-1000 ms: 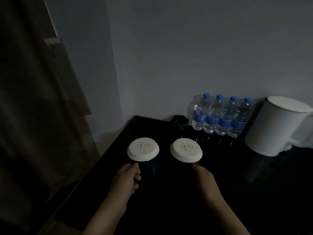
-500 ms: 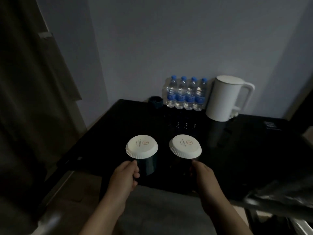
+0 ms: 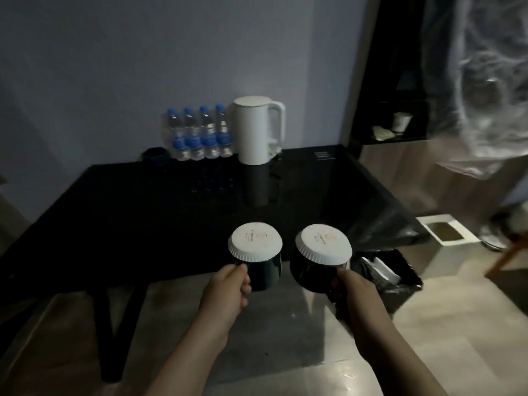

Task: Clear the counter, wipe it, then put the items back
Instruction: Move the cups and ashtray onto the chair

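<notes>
Left hand grips the left mug, right hand grips the right mug, both mugs dark, white-capped and held in air at the front edge of the black counter; bottle pack and white kettle stand at its back by the wall.

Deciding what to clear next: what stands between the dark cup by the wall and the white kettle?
The pack of water bottles, per the head view.

floor: black bin | white box near | shelf: cup
</notes>
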`<state>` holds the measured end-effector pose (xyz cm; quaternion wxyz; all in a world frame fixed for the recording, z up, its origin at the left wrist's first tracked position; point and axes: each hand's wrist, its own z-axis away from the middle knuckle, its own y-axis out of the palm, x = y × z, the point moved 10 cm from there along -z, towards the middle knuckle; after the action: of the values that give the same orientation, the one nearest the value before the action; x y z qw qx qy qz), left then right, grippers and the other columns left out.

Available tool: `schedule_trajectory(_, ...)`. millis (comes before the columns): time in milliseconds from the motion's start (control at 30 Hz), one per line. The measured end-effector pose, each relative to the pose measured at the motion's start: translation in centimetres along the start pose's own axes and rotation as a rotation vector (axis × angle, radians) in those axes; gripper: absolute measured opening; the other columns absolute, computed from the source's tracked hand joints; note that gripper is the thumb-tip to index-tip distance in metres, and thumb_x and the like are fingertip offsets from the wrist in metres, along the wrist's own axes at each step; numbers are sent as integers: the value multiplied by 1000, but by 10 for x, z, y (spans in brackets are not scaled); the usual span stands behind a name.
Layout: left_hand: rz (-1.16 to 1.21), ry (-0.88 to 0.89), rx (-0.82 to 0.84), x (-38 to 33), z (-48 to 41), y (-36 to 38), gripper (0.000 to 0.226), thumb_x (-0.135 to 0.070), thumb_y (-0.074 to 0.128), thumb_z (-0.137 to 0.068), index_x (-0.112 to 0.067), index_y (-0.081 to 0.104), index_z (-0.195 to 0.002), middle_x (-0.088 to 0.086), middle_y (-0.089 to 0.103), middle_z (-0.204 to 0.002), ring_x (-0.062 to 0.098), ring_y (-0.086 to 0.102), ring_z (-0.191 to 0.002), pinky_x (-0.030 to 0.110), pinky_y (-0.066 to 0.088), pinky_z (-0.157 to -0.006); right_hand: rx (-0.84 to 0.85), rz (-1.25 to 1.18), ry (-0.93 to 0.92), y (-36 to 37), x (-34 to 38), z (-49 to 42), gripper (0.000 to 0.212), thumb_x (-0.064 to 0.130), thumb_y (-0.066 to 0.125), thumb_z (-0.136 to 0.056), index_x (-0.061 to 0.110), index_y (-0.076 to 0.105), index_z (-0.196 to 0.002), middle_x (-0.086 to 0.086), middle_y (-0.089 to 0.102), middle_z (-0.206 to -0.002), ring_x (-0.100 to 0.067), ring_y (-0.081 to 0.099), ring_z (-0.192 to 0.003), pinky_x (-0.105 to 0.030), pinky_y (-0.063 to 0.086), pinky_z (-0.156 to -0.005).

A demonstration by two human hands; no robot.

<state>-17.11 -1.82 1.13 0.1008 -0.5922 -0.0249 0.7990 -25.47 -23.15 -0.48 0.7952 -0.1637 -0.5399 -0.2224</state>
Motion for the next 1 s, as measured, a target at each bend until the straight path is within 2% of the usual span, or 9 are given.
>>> schedule_trajectory(100, -36, 17, 76, -10, 3, 88, 31, -22, 42, -99, -12, 49, -70, 3, 48, -66, 13, 39, -55, 24, 30, -50, -86, -25, 3, -84, 7, -16, 19, 20, 40, -95, 14, 45, -77, -5, 35, -62, -16, 31, -58, -25, 24, -51)
schedule_trajectory(167, -34, 24, 115, -18, 6, 149, 30, -22, 42, -99, -12, 49, -71, 2, 48, -66, 13, 39, -55, 24, 30, -51, -117, -55, 6, -141, 14, -29, 23, 16, 41, -95, 12, 44, -72, -4, 37, -61, -14, 31, -56, -23, 29, -47)
schedule_trajectory(267, -8, 7, 151, -30, 14, 240, 30, -20, 42, -99, -12, 48, -70, 2, 47, -63, 12, 38, -52, 23, 29, -49, -170, -15, 12, -232, 21, -48, 29, 12, 43, -91, 14, 42, -63, 0, 41, -56, -13, 32, -50, -25, 26, -49)
schedule_trajectory(367, 22, -1, 206, -44, 20, 330, 31, -18, 42, -99, -12, 47, -69, 2, 45, -60, 11, 36, -49, 22, 27, -47, -211, 20, 31, -315, 25, -69, 24, 11, 43, -89, 12, 40, -65, -1, 39, -52, -12, 31, -43, -24, 24, -46)
schedule_trajectory(467, 12, 2, 266, -55, 19, 411, 32, -18, 42, -99, -11, 46, -68, 3, 45, -61, 11, 35, -49, 23, 26, -47, -264, 22, 69, -385, 25, -94, 23, 12, 44, -88, 10, 40, -65, -2, 39, -53, -14, 30, -46, -25, 25, -46)
schedule_trajectory(767, -74, -11, 428, -78, -28, 620, 32, -18, 41, -98, -11, 46, -67, 4, 46, -61, 12, 35, -47, 18, 29, -41, -407, -111, 243, -537, 25, -196, 25, 11, 41, -91, 9, 40, -66, -8, 39, -57, -17, 29, -48, -25, 24, -46)
schedule_trajectory(1000, -195, 44, 544, -111, -92, 786, 31, -19, 43, -97, -10, 47, -68, 3, 47, -64, 16, 38, -56, 25, 31, -53, -493, -226, 346, -643, 48, -302, 37, 16, 41, -97, 8, 42, -61, -10, 41, -57, -19, 35, -48, -26, 30, -48)
